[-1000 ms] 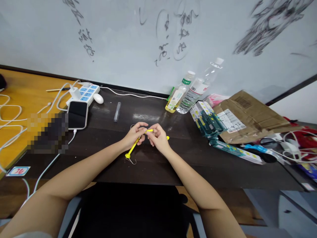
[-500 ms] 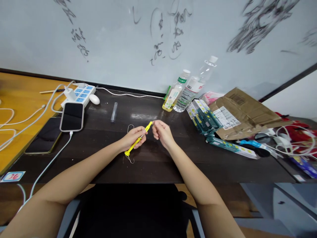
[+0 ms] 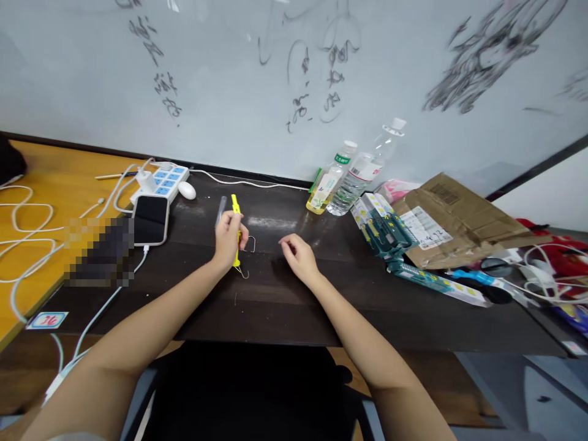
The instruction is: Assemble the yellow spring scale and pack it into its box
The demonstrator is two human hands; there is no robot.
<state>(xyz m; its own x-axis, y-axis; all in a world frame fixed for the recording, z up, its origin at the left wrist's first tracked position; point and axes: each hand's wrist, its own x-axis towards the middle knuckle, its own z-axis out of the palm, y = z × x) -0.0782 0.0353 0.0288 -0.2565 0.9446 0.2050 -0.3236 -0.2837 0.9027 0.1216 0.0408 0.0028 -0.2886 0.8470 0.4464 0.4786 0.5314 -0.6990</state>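
Note:
My left hand (image 3: pixel 226 240) is closed around a slim yellow spring scale part (image 3: pixel 235 204), which points away from me. Its near end carries a thin wire hook (image 3: pixel 243 272). A bent metal wire (image 3: pixel 252 244) lies just right of these fingers. Partly hidden behind the same hand is a clear tube (image 3: pixel 222 207) on the dark table. My right hand (image 3: pixel 299 257) is apart from the yellow part, low over the table, its fingers curled and pressed together. Whether something small is between them is hidden.
Two bottles (image 3: pixel 327 190) stand by the whiteboard (image 3: pixel 220 92). Teal boxes (image 3: pixel 381 223) and a cardboard package (image 3: pixel 463 220) lie on the right. At left are a phone (image 3: pixel 150 219), a power strip (image 3: pixel 168 179), a white mouse-shaped item (image 3: pixel 187 190) and cables.
My left hand has moved left and away from me, turning the yellow part from slanted to nearly straight ahead. My right hand has separated from its tip. The view has shifted slightly.

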